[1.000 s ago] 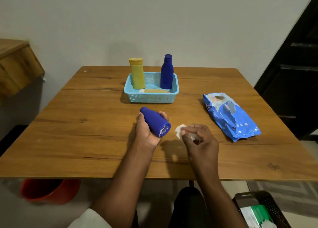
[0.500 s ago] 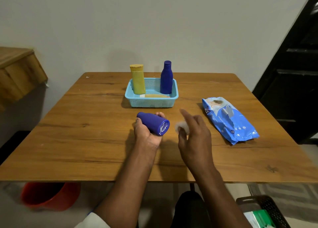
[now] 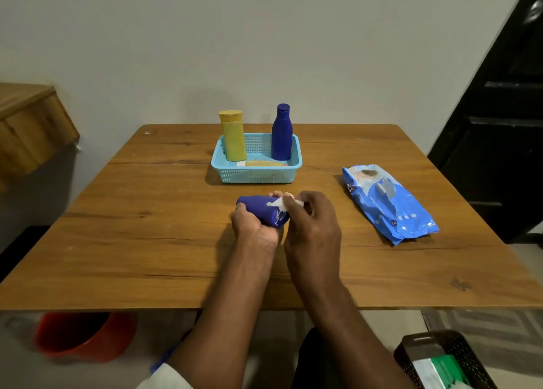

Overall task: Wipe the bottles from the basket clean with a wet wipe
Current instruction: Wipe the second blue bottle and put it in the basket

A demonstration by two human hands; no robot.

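So a dark blue bottle [image 3: 262,211] is gripped on its side in the left hand [image 3: 255,229], just above the wooden table [image 3: 152,241], while a small bunched-up wet wipe [image 3: 279,204] is pinched in the fingers of the right hand [image 3: 312,227] and pressed against the bottle's near end. The main risk here is probably slip: a wet, smooth bottle held sideways could be twisted out of the grip if the wipe is rubbed too hard, and then it could roll across the table. The wipe is also pretty tiny and wadded, so patches could easily be missed. Two more bottles, a yellow bottle [image 3: 232,135] and a tall blue bottle [image 3: 282,133], are left standing in the light blue basket [image 3: 255,174] further back, with something flat lying between them. A blue wipes pack [image 3: 388,203] is set off to the right. The table is pushed against a plain wall, a red bucket [image 3: 85,337] is seen underneath on the left, and a black basket [image 3: 440,359] sits on the floor at the right.
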